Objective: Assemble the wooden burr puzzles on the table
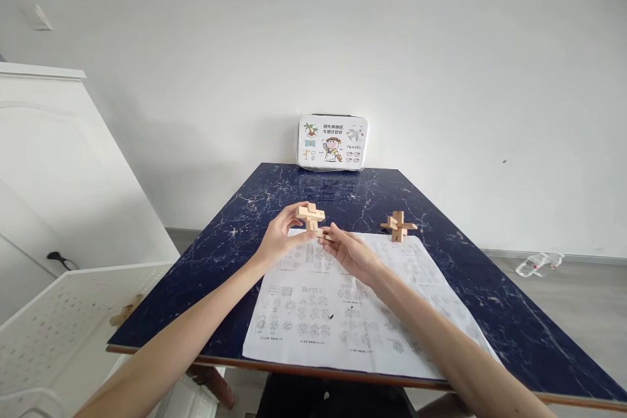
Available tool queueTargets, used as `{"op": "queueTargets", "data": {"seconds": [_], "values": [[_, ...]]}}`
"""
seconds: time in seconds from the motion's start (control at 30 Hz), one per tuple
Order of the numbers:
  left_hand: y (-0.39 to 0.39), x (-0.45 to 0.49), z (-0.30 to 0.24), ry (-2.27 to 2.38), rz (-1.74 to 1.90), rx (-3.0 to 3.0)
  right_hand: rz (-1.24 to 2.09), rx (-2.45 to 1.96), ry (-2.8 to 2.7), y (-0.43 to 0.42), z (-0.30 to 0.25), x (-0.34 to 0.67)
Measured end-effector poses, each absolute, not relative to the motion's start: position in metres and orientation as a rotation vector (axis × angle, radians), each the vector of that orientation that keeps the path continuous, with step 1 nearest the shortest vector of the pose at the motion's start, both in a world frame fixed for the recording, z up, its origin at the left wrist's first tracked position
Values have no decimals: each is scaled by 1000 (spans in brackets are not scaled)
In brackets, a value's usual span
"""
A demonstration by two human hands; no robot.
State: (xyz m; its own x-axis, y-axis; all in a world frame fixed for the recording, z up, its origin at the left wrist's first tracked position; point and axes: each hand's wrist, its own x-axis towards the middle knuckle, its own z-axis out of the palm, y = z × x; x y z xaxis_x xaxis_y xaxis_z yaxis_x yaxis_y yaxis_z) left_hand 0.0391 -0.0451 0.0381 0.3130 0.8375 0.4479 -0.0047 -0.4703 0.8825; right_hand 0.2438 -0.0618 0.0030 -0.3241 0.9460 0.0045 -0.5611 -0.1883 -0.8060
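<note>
Above the far part of a printed sheet (313,339), my left hand (281,232) is closed around a wooden burr puzzle (310,214) of crossed bars. My right hand (350,251) comes in from the right, its thumb and fingers pinching a small wooden puzzle bar (327,236) at the puzzle's lower right. Whether that bar is inside the puzzle or only touches it, I cannot tell. A second wooden burr puzzle (398,227), with its bars crossed together, stands at the sheet's far right corner.
The dark blue marbled table (230,222) carries the sheet. A white case with cartoon prints (333,142) leans on the wall at the back. At left are a perforated white basket (59,313), wooden pieces (126,310) and a white cabinet (63,163). A clear plastic item (539,264) lies at right.
</note>
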Motion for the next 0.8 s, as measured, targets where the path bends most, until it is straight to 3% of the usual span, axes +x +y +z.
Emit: {"op": "queueTargets", "data": {"seconds": [0.2,0.57,0.8], "values": [[-43,38,37,821,1276,1820,1682,-566,-964,-63,5,243],[-48,38,37,939,1297,2064,893,-923,-1417,-75,5,236],[-51,39,39,955,1284,2141,621,-1039,-1526,-83,13,239]]}}
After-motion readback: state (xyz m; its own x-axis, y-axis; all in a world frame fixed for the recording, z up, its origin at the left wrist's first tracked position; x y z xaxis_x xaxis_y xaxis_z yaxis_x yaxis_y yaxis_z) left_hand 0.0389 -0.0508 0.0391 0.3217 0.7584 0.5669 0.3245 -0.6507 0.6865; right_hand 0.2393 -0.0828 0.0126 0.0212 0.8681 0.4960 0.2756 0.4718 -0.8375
